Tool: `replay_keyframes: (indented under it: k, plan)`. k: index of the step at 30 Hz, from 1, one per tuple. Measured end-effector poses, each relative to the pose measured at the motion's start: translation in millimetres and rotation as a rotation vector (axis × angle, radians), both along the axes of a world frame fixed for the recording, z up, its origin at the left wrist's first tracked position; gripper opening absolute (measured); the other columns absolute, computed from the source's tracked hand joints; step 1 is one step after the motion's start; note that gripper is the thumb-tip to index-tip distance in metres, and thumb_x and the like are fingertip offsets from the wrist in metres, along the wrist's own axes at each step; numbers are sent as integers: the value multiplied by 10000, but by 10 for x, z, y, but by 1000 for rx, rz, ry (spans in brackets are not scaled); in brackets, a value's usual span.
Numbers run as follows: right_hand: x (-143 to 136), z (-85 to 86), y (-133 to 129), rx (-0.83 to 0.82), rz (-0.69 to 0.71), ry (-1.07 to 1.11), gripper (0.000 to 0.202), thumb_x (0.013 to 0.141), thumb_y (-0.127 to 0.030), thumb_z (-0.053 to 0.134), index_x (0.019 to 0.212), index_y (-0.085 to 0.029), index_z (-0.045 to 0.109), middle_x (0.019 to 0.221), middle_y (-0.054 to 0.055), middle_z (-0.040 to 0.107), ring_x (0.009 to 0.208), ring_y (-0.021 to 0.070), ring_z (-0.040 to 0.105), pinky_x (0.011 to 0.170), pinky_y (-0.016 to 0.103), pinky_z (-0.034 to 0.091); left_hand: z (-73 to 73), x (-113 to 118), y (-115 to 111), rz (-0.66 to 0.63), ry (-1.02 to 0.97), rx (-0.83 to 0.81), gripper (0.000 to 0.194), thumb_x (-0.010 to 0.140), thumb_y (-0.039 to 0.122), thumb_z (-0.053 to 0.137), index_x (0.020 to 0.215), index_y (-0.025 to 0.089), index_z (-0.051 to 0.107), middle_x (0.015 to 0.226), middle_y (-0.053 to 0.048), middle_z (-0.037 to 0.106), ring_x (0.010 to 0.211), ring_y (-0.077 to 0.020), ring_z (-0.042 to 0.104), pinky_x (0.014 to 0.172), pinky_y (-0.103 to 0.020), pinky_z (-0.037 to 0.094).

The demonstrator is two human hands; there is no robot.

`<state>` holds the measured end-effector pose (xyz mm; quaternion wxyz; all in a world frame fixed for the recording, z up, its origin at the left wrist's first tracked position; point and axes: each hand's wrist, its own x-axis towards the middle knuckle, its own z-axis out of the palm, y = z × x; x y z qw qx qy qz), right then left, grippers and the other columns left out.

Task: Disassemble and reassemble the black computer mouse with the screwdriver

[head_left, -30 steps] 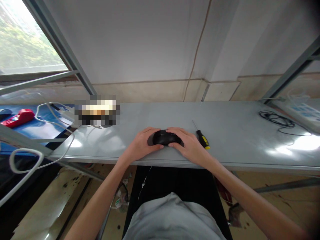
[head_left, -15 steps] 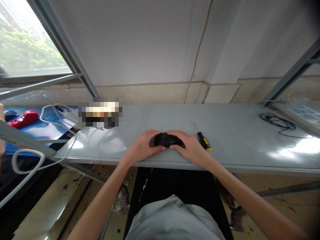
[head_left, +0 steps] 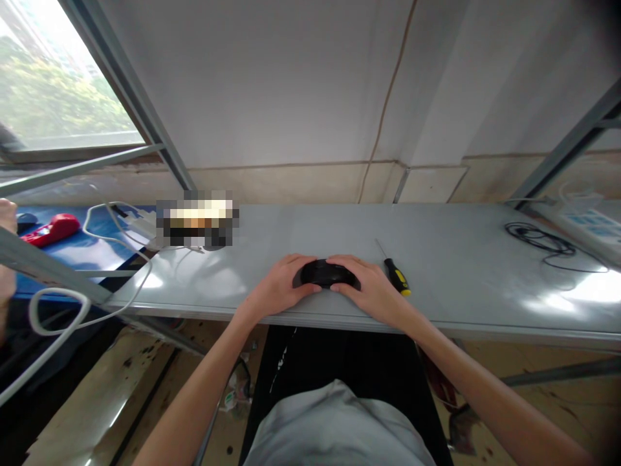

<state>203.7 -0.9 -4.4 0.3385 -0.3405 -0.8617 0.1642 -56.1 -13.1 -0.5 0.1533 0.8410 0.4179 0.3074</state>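
A glossy black computer mouse [head_left: 328, 274] lies crosswise near the front edge of the grey table, gripped at both ends. My left hand [head_left: 287, 285] is closed around its left end, thumb along the near side and fingers over the far side. Mirroring that hold, my right hand [head_left: 363, 285] is closed on the right end. Fingers and palms cover both ends of the mouse. Just right of my right hand lies a screwdriver [head_left: 397, 277] with a black and yellow handle, its thin shaft pointing away from me.
The grey table [head_left: 460, 272] runs along a wall. A thin black cable [head_left: 538, 238] lies coiled at the right. A pixelated item [head_left: 198, 220] and white cable [head_left: 140, 278] are at the left. Beyond a metal post, a red object [head_left: 58, 228] and another person's hand [head_left: 6, 217] appear.
Both hands keep their hold on the mouse, which stays in place. The view has shifted very slightly. At the far left, more of the other person's hand shows.
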Motion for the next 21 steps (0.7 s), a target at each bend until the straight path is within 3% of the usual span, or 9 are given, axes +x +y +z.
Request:
replay_keyframes:
  k: [8,21]
  plan:
    - [6,21,3,-16,4,10,389,960,-188,747,1345,-193,687,1337,111,767,1225,279,738,1107,453,572,9,-3,-5,11,30,-49,676,927,458,842,1509,237,580,1448,-111,685,1335,-309,645,1195,-489,494]
    - [8,13,19,4,-3,17,381,975,-252,749,1351,-205,701,1352,120,771,1232,296,747,1102,468,585,6,10,-10,24,45,-21,550,985,455,768,1466,241,608,1413,-111,708,1316,-309,661,1183,-505,506]
